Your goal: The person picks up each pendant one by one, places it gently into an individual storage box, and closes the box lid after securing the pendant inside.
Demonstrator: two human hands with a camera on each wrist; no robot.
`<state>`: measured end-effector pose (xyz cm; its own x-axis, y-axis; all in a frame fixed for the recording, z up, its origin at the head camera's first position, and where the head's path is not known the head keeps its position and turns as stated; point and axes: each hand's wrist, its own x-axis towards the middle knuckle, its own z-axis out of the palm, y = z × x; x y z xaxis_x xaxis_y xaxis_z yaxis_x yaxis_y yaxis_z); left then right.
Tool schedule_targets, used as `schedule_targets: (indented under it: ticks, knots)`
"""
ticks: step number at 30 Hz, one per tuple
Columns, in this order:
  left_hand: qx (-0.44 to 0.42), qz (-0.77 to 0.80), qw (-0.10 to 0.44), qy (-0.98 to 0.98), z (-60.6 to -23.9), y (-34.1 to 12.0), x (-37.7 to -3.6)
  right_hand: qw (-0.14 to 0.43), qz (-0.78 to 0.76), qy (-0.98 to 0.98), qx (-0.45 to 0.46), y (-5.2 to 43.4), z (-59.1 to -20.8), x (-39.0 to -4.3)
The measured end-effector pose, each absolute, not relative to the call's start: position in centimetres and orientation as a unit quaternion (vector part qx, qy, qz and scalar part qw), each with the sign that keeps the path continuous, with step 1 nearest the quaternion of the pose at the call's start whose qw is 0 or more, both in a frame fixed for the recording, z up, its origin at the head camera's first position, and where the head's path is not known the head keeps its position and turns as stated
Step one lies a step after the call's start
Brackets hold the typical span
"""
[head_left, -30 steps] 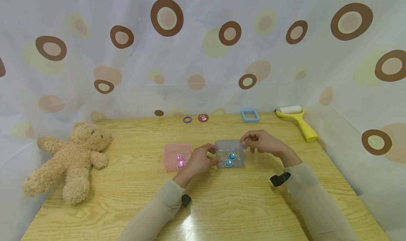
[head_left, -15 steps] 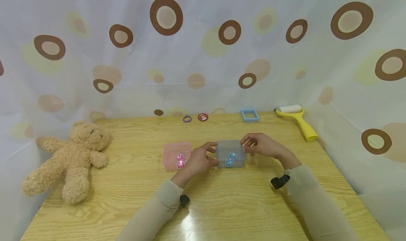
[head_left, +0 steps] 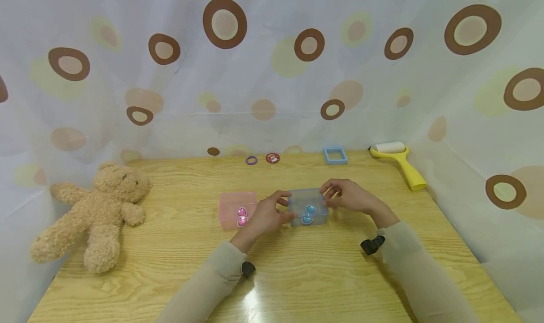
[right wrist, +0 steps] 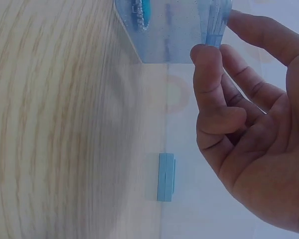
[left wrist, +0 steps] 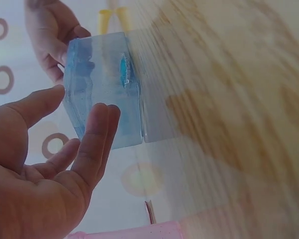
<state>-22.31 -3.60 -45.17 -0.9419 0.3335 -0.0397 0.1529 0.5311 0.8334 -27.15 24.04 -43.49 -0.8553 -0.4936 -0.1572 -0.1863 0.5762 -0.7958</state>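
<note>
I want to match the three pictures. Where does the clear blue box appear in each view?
Head: the clear blue box is at table centre, between the left hand and the right hand.
Left wrist: the box is upper left, beyond the fingers.
Right wrist: the box is at the top edge, cut off.
Shared landmark: the blue heart gem inside it.

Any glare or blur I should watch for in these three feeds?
Head view: sharp, with a glare patch on the table near the left sleeve. Left wrist view: blue box fairly clear, wood grain smeared. Right wrist view: table blurred, right hand sharper.
</note>
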Motion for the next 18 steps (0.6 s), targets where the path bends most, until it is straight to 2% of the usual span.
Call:
schedule_targets:
  ticks: [13,18]
  knots:
    - [0.135,0.458,0.101,0.873,-45.1,-3.9,-22.1,0.182,-0.419,0.866,-0.203,24.3,-43.6,-27.1]
    - [0.133,0.472,0.094,0.866,-44.2,-5.1,-22.3,0.156,-0.4,0.88,-0.203,24.8,-42.7,-27.3]
